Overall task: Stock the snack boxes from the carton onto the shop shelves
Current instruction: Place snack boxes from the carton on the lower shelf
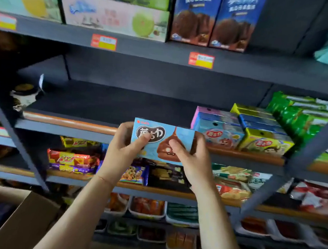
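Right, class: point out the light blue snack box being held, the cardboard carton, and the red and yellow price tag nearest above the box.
light blue snack box (162,141), head view, front face
cardboard carton (25,223), head view, side flap
price tag (201,60), head view, centre

Glossy printed card on the light-blue snack box (162,142), matt dark-grey painted metal on the shelf (121,100), an orange-brown wood-like strip along its front edge (70,123), plain matt brown cardboard on the carton (25,221), shiny plastic wrappers (72,161) on the packets below
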`<action>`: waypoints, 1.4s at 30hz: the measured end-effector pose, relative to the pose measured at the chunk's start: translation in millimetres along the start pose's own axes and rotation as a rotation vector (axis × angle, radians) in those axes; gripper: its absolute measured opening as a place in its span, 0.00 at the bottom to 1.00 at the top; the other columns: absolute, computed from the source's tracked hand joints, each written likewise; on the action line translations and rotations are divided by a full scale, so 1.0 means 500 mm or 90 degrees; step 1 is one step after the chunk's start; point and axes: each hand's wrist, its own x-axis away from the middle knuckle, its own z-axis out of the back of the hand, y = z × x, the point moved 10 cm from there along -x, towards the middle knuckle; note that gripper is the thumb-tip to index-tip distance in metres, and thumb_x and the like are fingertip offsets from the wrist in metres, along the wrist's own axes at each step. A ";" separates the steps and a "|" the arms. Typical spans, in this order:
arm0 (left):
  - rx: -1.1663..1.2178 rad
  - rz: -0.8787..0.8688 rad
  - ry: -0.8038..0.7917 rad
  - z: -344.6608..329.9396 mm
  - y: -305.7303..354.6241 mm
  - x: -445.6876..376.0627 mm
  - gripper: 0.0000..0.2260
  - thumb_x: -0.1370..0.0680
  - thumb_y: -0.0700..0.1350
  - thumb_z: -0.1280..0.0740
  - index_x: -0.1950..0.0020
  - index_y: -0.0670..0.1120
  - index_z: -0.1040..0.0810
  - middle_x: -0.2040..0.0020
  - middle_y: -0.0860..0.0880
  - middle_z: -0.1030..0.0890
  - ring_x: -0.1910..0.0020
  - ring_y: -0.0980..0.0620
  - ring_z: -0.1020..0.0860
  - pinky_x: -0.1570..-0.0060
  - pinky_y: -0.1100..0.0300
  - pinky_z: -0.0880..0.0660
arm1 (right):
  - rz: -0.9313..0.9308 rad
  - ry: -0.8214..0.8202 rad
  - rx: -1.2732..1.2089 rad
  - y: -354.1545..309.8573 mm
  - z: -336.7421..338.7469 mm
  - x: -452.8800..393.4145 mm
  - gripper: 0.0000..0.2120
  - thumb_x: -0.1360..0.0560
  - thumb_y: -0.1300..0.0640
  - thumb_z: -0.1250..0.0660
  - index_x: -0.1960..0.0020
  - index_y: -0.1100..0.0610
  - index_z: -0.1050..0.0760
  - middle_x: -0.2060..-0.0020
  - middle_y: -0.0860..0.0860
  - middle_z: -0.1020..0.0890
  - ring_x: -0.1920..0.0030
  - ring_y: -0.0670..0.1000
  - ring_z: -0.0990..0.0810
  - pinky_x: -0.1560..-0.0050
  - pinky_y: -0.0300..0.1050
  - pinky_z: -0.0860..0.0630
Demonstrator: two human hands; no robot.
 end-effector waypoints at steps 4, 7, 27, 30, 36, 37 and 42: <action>-0.071 -0.025 -0.051 -0.106 0.019 -0.009 0.15 0.26 0.50 0.24 0.41 0.49 0.21 0.48 0.49 0.16 0.50 0.51 0.16 0.56 0.57 0.18 | 0.036 0.071 0.096 -0.012 0.130 0.001 0.24 0.26 0.49 0.26 0.32 0.48 0.28 0.42 0.41 0.20 0.43 0.39 0.21 0.43 0.36 0.22; -0.152 -0.046 -0.099 -0.173 0.019 -0.023 0.21 0.30 0.62 0.27 0.41 0.56 0.20 0.45 0.49 0.18 0.48 0.50 0.17 0.49 0.48 0.18 | 0.056 0.136 0.196 -0.015 0.205 0.001 0.26 0.26 0.45 0.28 0.29 0.46 0.30 0.36 0.45 0.26 0.36 0.43 0.27 0.50 0.21 0.32; -0.304 -0.169 -0.054 -0.307 0.026 -0.094 0.26 0.23 0.44 0.28 0.27 0.49 0.31 0.36 0.48 0.24 0.44 0.58 0.23 0.49 0.65 0.22 | 0.126 0.255 0.391 -0.036 0.311 -0.086 0.28 0.24 0.49 0.28 0.28 0.57 0.29 0.36 0.55 0.25 0.36 0.54 0.25 0.38 0.44 0.26; -0.309 -0.160 -0.054 -0.315 0.020 -0.104 0.25 0.23 0.45 0.28 0.27 0.49 0.31 0.37 0.48 0.24 0.45 0.57 0.22 0.57 0.73 0.24 | 0.122 0.250 0.395 -0.040 0.315 -0.094 0.27 0.23 0.50 0.29 0.28 0.57 0.30 0.34 0.54 0.26 0.34 0.53 0.26 0.39 0.43 0.28; -0.315 -0.167 -0.051 -0.331 0.022 -0.118 0.25 0.23 0.44 0.28 0.28 0.48 0.30 0.38 0.48 0.23 0.45 0.55 0.21 0.53 0.70 0.23 | 0.110 0.263 0.418 -0.037 0.328 -0.110 0.28 0.22 0.49 0.31 0.27 0.58 0.32 0.34 0.56 0.27 0.37 0.55 0.23 0.41 0.45 0.24; -0.319 -0.163 -0.048 -0.332 0.021 -0.121 0.25 0.23 0.44 0.28 0.27 0.48 0.30 0.37 0.48 0.23 0.44 0.54 0.21 0.51 0.68 0.23 | 0.114 0.264 0.424 -0.037 0.328 -0.113 0.27 0.22 0.49 0.31 0.27 0.58 0.32 0.34 0.56 0.26 0.38 0.55 0.22 0.41 0.47 0.23; -0.343 -0.162 -0.054 -0.342 0.014 -0.136 0.25 0.23 0.46 0.28 0.27 0.48 0.31 0.37 0.46 0.24 0.41 0.53 0.22 0.43 0.55 0.20 | 0.144 0.268 0.447 -0.048 0.325 -0.118 0.24 0.21 0.54 0.32 0.27 0.56 0.32 0.35 0.55 0.25 0.37 0.53 0.24 0.44 0.42 0.25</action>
